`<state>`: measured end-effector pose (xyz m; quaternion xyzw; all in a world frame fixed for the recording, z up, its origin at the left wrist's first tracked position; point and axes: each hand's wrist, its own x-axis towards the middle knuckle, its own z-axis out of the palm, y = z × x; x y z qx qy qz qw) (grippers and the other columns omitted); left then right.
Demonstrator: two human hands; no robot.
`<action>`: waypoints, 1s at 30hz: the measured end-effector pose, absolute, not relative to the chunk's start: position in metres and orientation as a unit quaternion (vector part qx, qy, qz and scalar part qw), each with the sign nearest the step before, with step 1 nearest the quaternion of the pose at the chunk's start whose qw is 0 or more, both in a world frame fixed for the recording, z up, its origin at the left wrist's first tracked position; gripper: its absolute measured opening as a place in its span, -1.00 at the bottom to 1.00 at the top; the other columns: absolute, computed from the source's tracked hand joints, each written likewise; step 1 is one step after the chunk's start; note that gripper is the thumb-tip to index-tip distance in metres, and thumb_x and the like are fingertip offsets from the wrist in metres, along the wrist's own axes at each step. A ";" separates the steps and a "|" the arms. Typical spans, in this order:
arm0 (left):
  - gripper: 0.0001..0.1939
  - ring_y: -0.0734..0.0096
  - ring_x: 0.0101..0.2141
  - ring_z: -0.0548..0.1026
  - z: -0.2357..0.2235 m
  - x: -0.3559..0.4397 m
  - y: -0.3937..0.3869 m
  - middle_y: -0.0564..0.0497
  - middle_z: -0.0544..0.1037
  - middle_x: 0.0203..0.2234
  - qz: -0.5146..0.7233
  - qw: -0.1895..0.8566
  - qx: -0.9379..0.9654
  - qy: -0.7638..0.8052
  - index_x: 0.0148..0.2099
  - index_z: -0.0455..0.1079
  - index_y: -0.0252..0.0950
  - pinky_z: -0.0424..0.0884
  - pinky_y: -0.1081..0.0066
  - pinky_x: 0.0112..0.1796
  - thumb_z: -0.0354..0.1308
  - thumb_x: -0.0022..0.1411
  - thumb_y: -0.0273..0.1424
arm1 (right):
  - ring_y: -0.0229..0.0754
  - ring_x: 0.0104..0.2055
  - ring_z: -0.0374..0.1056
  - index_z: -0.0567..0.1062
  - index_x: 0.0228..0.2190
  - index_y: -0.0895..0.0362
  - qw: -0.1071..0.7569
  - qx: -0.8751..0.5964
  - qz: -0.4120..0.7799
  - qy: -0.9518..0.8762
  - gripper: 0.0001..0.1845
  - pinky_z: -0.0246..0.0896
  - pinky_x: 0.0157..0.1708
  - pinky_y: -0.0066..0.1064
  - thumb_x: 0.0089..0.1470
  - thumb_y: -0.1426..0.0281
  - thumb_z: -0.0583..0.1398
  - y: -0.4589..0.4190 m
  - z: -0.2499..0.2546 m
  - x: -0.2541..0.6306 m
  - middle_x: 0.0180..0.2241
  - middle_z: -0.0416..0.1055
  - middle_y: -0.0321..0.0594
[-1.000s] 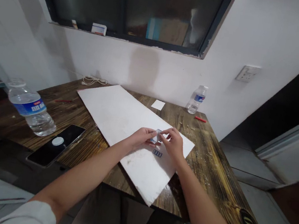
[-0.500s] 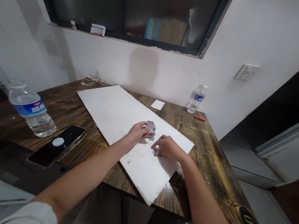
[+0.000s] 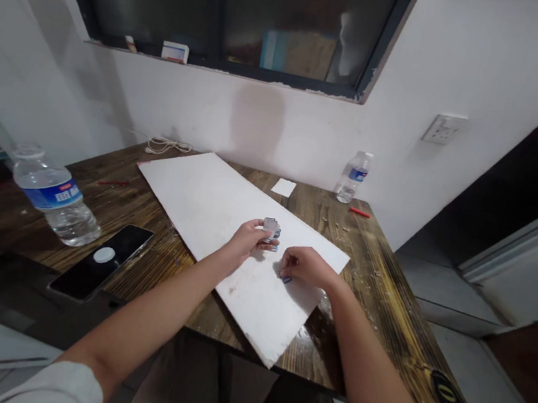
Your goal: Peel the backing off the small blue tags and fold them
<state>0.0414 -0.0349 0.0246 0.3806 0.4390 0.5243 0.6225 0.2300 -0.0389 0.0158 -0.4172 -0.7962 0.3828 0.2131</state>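
The left hand (image 3: 244, 243) has hardly shifted over the last half second, its grip closed, thumb against fingers, on a small grey-white stack (image 3: 271, 225) held above the white board (image 3: 194, 194), towards that board's right corner. The right hand (image 3: 308, 266) has changed more: a second ago it met the left at the pieces, then it came down with fingers reaching, and now those fingers are curled in at the board's surface. The hands are thus apart, one holding, the other at the loose blue pieces (image 3: 287, 280) between the board's right and near corners. Only a sliver of these shows beneath the right hand, so how many lie there, and whether its grip is pinching one, cannot be told. The stack's lower part and its count are hidden by the left fingers; its markings are too small to read.
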 end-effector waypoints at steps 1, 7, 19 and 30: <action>-0.75 0.36 -0.46 0.58 0.025 0.042 -0.035 -0.06 0.56 -0.43 0.521 0.617 0.387 0.445 -0.18 0.31 -0.36 0.49 0.45 -0.45 0.23 0.07 -0.58 | -0.28 -0.50 0.29 0.50 -0.53 0.12 0.234 -0.410 0.399 -0.786 -0.88 0.12 -0.48 -0.47 -0.19 0.36 0.33 -0.039 0.017 0.230 -0.57 0.44 -0.36; -0.79 0.38 -0.51 0.56 0.025 0.044 -0.039 -0.06 0.55 -0.47 0.488 0.605 0.440 0.450 -0.15 0.30 -0.39 0.47 0.46 -0.49 0.16 0.14 -0.58 | -0.27 -0.50 0.30 0.51 -0.48 0.14 0.404 -0.386 0.442 -0.701 -0.69 0.16 -0.46 -0.43 -0.21 0.17 0.36 -0.039 0.024 0.224 -0.53 0.47 -0.29; -0.75 0.28 -0.37 0.60 0.022 0.044 -0.047 -0.24 0.56 -0.26 0.361 0.679 0.544 0.334 -0.08 0.39 -0.34 0.47 0.41 -0.40 0.16 0.23 -0.33 | -0.22 -0.42 0.23 0.49 -0.54 0.11 0.498 -0.470 0.173 -0.708 -0.78 0.14 -0.40 -0.39 -0.03 0.22 0.26 -0.039 0.014 0.216 -0.47 0.39 -0.23; -0.85 0.45 -0.47 0.55 0.028 0.040 -0.035 -0.09 0.55 -0.29 0.600 0.533 0.399 0.444 -0.12 0.32 -0.32 0.41 0.49 -0.45 0.06 0.24 -0.46 | 0.00 0.12 0.20 0.32 0.07 0.13 0.425 -0.456 0.141 -0.769 -0.56 0.13 0.08 -0.11 0.16 0.33 0.10 -0.032 -0.009 0.209 0.07 0.34 -0.03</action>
